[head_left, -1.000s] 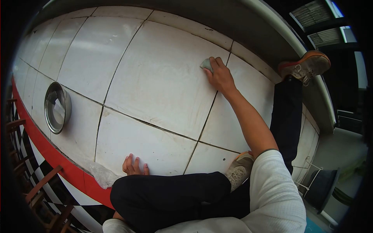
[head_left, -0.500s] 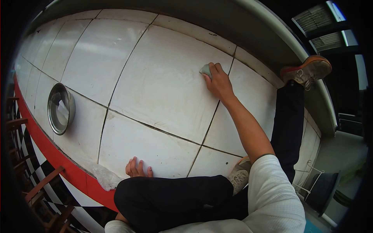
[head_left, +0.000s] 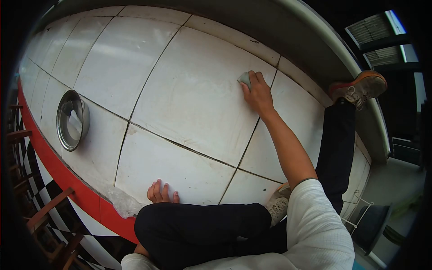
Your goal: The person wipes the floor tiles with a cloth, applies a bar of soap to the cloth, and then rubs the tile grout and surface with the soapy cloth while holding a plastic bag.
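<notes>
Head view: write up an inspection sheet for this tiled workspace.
Surface: white tiled top, dark grout lines, faint smears.
Job's things: pale pad pressed on the tile beside a grout line.
Clutter: steel bowl; crumpled clear plastic at the red edge.
Hands: right hand grips the pale pad; left hand flat on tile, partly hidden by knee.
Cables: nothing seen.
Surroundings: wooden chairs below the red edge.

Around you, a white-tiled platform (head_left: 180, 103) crossed by dark grout lines; a red band (head_left: 90, 204) along its left edge; wooden chairs (head_left: 49, 207) on checkered floor (head_left: 33, 177) below; daylight through louvred windows (head_left: 373, 31) far right.
</notes>
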The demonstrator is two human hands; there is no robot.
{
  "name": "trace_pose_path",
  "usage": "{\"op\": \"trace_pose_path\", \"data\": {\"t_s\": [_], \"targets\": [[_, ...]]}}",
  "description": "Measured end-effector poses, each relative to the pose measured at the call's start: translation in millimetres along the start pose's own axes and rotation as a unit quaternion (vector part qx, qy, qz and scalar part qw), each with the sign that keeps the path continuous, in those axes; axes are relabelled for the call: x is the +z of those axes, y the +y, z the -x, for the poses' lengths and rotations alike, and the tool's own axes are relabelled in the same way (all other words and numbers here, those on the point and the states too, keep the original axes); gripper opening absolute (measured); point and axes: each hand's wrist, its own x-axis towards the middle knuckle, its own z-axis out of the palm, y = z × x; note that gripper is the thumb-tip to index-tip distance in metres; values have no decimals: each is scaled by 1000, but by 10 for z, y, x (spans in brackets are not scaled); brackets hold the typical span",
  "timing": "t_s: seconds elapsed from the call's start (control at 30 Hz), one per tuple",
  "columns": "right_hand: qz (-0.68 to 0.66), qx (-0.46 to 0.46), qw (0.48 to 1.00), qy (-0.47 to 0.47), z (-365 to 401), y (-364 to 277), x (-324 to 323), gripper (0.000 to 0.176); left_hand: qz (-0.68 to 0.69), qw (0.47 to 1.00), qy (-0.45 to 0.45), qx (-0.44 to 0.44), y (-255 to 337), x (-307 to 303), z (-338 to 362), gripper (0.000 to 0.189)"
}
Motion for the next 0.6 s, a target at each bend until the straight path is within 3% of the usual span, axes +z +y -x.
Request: {"op": "trace_pose_path", "data": {"t_s": [0.23, 0.47, 0.6], "targets": [[39, 20, 998, 41, -1143, 234, 257, 42, 7, 1000, 2, 4, -25, 10, -1, 47], [-34, 36, 999, -3, 43, -290, 51, 41, 10, 1000, 2, -5, -10, -2, -1, 46], [-23, -2, 1000, 7, -264, -150, 145, 41, 7, 1000, 10, 0, -46, 43, 26, 46]]}}
